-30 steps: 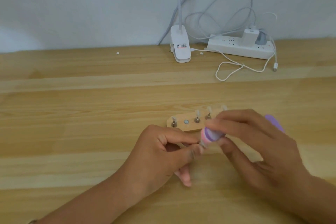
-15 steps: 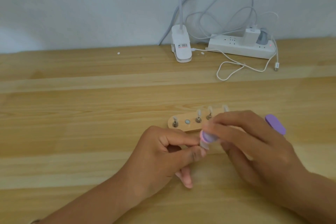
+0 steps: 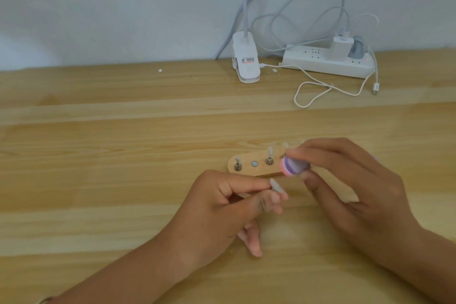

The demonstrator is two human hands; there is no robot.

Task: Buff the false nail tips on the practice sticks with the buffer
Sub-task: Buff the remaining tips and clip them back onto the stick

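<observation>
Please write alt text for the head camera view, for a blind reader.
A left hand pinches a clear false nail tip; the right hand holds a purple-and-pink buffer block close by, over a light wooden table.

Pale wall (image 3: 123, 7) behind a light wooden table (image 3: 98, 155).

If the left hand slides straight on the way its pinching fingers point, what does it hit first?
The false nail tip it pinches would probably touch the right hand first, just below the buffer; depth unclear.
</observation>
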